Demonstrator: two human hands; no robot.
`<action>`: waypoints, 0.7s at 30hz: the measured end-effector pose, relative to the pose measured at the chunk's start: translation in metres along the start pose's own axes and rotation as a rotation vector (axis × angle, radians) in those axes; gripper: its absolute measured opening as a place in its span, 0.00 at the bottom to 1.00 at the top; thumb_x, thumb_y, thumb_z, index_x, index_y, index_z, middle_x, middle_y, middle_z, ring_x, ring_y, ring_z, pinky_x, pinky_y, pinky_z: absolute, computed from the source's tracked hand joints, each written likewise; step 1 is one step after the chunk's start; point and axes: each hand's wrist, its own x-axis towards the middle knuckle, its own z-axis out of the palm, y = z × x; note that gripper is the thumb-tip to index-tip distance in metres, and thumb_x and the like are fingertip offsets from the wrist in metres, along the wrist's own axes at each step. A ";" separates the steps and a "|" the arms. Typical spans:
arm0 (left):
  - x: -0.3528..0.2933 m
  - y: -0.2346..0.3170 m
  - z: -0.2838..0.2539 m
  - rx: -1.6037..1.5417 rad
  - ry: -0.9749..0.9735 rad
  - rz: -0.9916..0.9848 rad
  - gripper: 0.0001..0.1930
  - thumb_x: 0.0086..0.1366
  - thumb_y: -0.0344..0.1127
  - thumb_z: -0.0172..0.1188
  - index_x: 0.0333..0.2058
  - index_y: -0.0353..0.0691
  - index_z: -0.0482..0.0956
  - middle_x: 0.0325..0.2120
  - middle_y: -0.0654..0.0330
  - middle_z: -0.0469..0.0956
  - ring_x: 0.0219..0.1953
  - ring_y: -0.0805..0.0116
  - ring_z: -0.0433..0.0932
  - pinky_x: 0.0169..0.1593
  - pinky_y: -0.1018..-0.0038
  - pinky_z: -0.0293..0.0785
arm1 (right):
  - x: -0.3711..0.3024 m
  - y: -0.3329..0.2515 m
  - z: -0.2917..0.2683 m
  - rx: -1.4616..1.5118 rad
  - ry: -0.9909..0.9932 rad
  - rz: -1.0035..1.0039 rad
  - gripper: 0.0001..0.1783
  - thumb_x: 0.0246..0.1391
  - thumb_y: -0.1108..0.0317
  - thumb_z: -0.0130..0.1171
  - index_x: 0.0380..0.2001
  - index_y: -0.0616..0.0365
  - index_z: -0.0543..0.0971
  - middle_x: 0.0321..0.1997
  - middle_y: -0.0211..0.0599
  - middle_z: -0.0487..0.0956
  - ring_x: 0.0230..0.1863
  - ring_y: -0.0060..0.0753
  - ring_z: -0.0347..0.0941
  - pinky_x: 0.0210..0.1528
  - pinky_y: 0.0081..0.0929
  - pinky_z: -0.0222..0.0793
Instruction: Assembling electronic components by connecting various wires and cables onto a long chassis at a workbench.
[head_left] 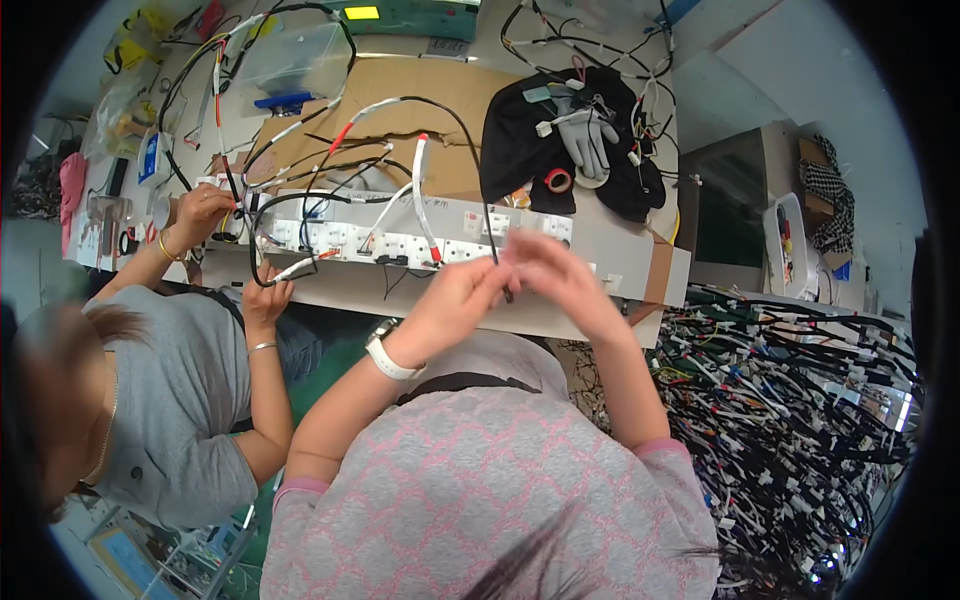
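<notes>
In front of my body, my left hand (463,300) pinches the lower end of a black wrapped cable (474,140). From there the cable arches up and over to the left, where a red band (341,137) marks it. Close against the same end is my right hand (562,285), its fingers smeared by motion, so whether they grip anything is unclear. A white-sleeved branch (420,185) with red bands at both ends stands just left of the cable. Behind my hands runs a row of white connector holders (400,246) along the table's near edge.
A co-worker's hands (208,208) work on the same harness at the left. On the table's right lies a black cloth (515,130) with a grey glove (588,140) and a red tape roll (558,180). A large heap of cable harnesses (800,430) fills the right side.
</notes>
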 end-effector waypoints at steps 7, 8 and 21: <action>0.017 0.016 0.006 0.023 0.059 -0.075 0.13 0.72 0.37 0.53 0.37 0.33 0.80 0.20 0.68 0.74 0.24 0.83 0.71 0.26 0.83 0.66 | -0.012 0.026 -0.004 0.186 0.063 0.190 0.12 0.57 0.72 0.65 0.41 0.70 0.82 0.35 0.37 0.84 0.33 0.24 0.81 0.38 0.20 0.79; 0.017 0.016 0.009 0.031 0.053 -0.077 0.13 0.72 0.37 0.53 0.37 0.33 0.80 0.20 0.68 0.74 0.24 0.83 0.71 0.26 0.83 0.66 | -0.011 0.026 -0.005 0.193 0.069 0.186 0.12 0.57 0.72 0.65 0.41 0.70 0.82 0.35 0.37 0.84 0.33 0.24 0.81 0.38 0.20 0.79; 0.036 0.018 0.008 0.402 0.219 0.033 0.06 0.61 0.28 0.62 0.32 0.30 0.77 0.26 0.57 0.79 0.27 0.73 0.77 0.32 0.76 0.75 | 0.016 0.013 -0.024 -0.187 0.018 0.172 0.13 0.52 0.70 0.68 0.38 0.68 0.84 0.30 0.34 0.85 0.35 0.19 0.79 0.39 0.22 0.75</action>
